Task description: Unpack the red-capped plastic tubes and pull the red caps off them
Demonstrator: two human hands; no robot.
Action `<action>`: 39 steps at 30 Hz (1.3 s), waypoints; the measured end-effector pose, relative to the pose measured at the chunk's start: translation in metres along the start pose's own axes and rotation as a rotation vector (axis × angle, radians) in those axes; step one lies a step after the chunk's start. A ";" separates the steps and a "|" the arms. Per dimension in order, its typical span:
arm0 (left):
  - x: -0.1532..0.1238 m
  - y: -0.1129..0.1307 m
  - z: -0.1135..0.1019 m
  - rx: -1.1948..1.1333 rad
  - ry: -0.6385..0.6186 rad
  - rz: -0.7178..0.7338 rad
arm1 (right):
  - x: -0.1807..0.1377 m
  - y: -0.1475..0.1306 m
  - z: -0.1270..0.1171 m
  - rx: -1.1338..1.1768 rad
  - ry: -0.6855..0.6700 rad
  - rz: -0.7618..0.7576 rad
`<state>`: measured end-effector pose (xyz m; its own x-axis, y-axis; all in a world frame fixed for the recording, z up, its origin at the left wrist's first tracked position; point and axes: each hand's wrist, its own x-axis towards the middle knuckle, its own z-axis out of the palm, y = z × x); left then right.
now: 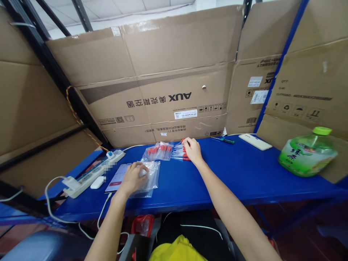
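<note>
My left hand rests palm down on a stack of clear plastic bags on the blue table, fingers curled over the bags. My right hand lies further back on a pile of small red-handled parts, its fingers bent down onto them. Between the two hands, a clear bag filled with red-handled parts lies flat.
A phone lies left of the bags, beside a white power strip and a small white case. A small screwdriver and a white device lie at the back. A green bottle lies at right. Cardboard lines the walls.
</note>
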<state>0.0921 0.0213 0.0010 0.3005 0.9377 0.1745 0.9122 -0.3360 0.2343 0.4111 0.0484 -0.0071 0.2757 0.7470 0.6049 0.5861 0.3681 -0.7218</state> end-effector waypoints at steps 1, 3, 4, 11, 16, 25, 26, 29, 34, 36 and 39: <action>0.000 -0.002 0.000 0.012 -0.004 0.028 | 0.000 -0.001 0.000 -0.009 -0.006 0.001; 0.001 -0.003 0.002 0.039 0.005 0.042 | -0.001 -0.002 -0.001 -0.026 -0.021 0.007; 0.002 -0.001 0.003 0.053 0.010 0.031 | -0.001 -0.002 -0.001 -0.033 -0.026 0.011; 0.010 0.016 0.005 0.186 0.004 -0.276 | -0.001 0.000 0.000 -0.052 -0.021 0.031; 0.051 0.017 -0.002 0.172 0.112 -0.232 | -0.001 0.002 0.002 -0.050 -0.023 0.026; 0.151 0.021 0.011 -0.048 0.045 -0.641 | 0.001 0.008 0.001 -0.021 -0.010 0.014; 0.152 0.019 0.015 -0.060 0.069 -0.650 | 0.001 0.009 0.001 -0.016 -0.008 0.016; 0.151 0.008 0.025 -0.153 0.177 -0.629 | 0.001 0.010 0.001 -0.003 -0.007 0.016; 0.151 0.005 0.018 -0.479 0.436 -0.342 | -0.001 0.010 0.005 -0.004 -0.029 -0.005; 0.151 0.015 0.010 -0.616 0.524 -0.088 | -0.002 0.008 0.006 0.023 -0.024 -0.014; 0.145 0.039 -0.002 -0.720 0.533 0.260 | -0.002 0.006 0.006 0.070 -0.006 -0.061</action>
<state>0.1703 0.1436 0.0375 0.1410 0.7203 0.6792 0.3883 -0.6713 0.6314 0.4098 0.0522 -0.0144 0.2363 0.7250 0.6469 0.5470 0.4510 -0.7053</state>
